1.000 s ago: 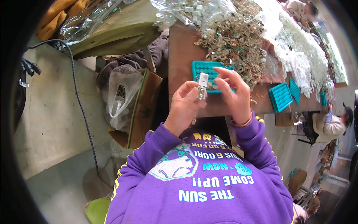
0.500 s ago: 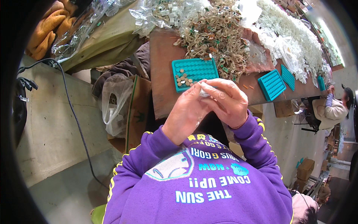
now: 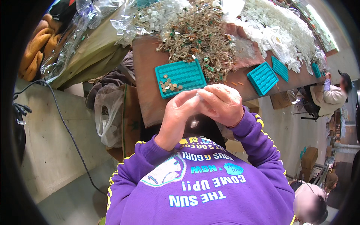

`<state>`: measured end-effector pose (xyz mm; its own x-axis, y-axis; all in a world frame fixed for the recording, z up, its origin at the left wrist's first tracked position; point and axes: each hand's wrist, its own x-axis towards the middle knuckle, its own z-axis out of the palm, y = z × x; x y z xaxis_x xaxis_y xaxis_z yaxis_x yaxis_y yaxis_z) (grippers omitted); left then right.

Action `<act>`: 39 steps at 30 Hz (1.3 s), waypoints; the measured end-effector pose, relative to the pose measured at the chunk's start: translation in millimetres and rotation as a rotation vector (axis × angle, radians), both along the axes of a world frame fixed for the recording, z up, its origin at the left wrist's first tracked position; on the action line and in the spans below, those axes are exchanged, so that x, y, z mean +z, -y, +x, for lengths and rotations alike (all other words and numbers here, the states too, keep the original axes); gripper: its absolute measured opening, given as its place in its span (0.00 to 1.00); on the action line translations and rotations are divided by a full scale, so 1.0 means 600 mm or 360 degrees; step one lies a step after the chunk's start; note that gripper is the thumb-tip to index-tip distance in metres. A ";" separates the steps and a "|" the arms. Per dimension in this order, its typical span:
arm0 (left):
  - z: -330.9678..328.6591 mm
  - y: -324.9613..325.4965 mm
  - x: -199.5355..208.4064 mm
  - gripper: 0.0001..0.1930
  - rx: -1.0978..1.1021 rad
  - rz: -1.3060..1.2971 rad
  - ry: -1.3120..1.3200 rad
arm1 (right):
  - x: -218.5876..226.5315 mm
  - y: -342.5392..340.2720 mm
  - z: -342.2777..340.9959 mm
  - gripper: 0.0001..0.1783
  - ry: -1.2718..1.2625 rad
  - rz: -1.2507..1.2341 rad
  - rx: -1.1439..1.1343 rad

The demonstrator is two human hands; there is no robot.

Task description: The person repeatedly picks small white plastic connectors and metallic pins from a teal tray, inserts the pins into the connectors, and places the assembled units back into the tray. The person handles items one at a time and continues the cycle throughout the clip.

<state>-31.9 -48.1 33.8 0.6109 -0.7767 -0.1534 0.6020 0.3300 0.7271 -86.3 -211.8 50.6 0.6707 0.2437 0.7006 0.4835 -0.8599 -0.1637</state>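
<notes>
In front of my chest, my left hand (image 3: 179, 112) and my right hand (image 3: 224, 106) meet at the fingertips. Both are closed in a pinch around a small whitish piece (image 3: 198, 95), mostly hidden by the fingers. A small shiny clear piece (image 3: 194, 123) hangs just below the hands; what it hangs from is too fine to make out. Just beyond my left hand lies a teal ridged tray (image 3: 183, 72) on the brown table, with several small round tan discs (image 3: 170, 86) gathered in its near left corner.
A tangled heap of beige cords with green and orange bits (image 3: 202, 33) covers the table behind the tray. Clear plastic pieces (image 3: 270, 30) pile up at far right. More teal trays (image 3: 262, 78) lie to the right. A plastic bag (image 3: 107, 116) hangs by a carton at left. Another person (image 3: 333, 97) sits at far right.
The table and trays have shifted left in view. The whitish piece shows less between my fingers, and the shiny clear piece now dangles below them. My left fingers have turned slightly.
</notes>
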 end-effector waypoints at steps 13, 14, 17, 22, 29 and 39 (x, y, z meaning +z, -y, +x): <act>-0.003 0.025 -0.011 0.16 0.0021 0.0027 -0.0043 | -0.009 0.003 -0.022 0.15 -0.0146 0.0526 -0.0143; -0.002 0.025 -0.012 0.15 0.0047 0.0144 0.0052 | -0.007 0.001 -0.025 0.16 -0.0199 0.0526 -0.0164; -0.004 0.027 -0.014 0.11 0.0100 0.0149 0.0096 | -0.003 0.000 -0.029 0.18 -0.0312 0.0616 -0.0159; -0.003 0.029 -0.016 0.10 0.0082 0.0218 0.0173 | -0.003 0.007 -0.026 0.17 -0.0316 0.0521 -0.0106; 0.006 0.029 -0.022 0.13 -0.0158 0.0066 -0.0168 | -0.018 0.008 -0.022 0.14 -0.0119 0.0465 -0.0180; 0.003 0.051 -0.030 0.17 -0.0243 -0.0470 -0.0695 | -0.029 0.014 -0.022 0.19 -0.0057 0.0708 -0.0212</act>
